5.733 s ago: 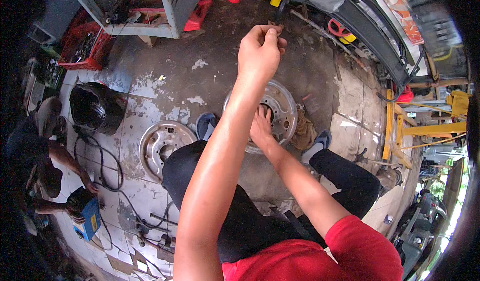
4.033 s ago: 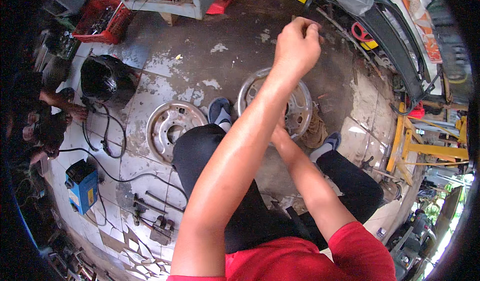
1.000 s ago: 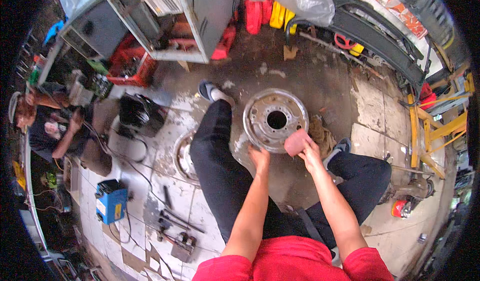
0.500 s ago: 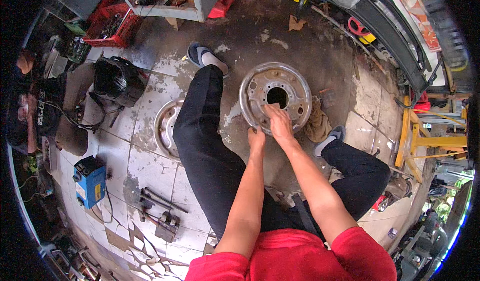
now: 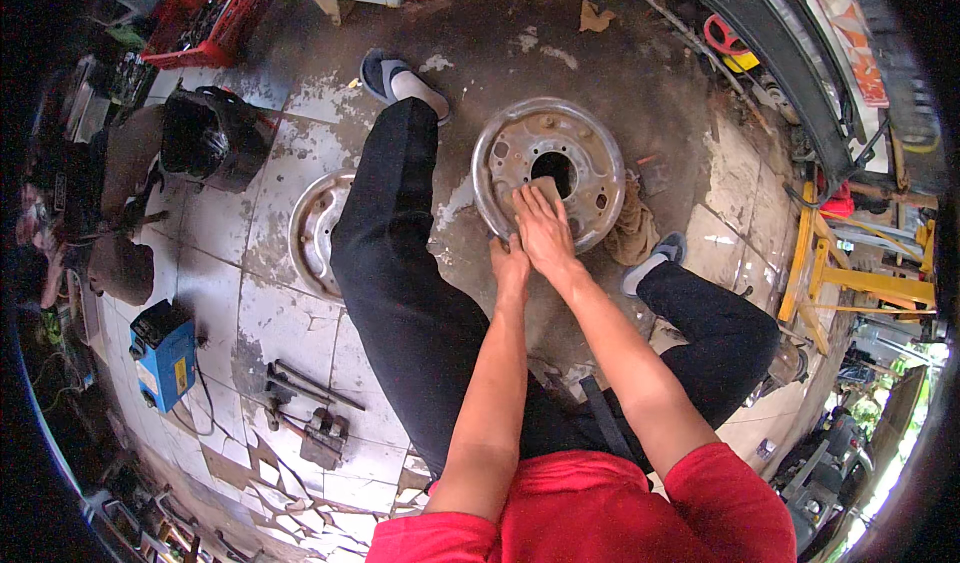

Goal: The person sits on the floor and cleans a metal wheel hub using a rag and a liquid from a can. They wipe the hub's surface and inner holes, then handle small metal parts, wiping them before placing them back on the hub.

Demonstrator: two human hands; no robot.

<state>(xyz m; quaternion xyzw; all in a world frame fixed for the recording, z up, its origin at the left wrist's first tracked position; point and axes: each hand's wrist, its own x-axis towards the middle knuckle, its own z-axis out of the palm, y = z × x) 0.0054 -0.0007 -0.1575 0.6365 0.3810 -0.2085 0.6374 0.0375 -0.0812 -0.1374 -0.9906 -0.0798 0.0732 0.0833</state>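
A bare steel wheel rim (image 5: pixel 607 163) lies on the floor between my feet, its round centre hole dark. My left hand (image 5: pixel 510 261) grips the near edge of this rim, thumb up and fingers partly hidden beneath it. Over the near left part of the disc, my right hand (image 5: pixel 545 231) lies with fingers stretched forward, pressing a small tan piece of sandpaper (image 5: pixel 547 190) against the metal. The sandpaper shows just past the fingertips, next to the centre hole. A crumpled brown cloth (image 5: pixel 632 225) sits against the rim's right side.
Another wheel rim (image 5: pixel 303 231) lies left, partly behind my left leg. Farther left are a blue box-shaped machine (image 5: pixel 165 358) with a cable, a black bucket (image 5: pixel 215 143) and metal tools (image 5: pixel 322 435). A red crate (image 5: pixel 205 28) stands far left; a yellow stand (image 5: pixel 860 281) is at right.
My right hand has slid slightly left and forward across the disc, its fingers flatter now. The left hand keeps its hold on the near edge. The whole view has shifted slightly.
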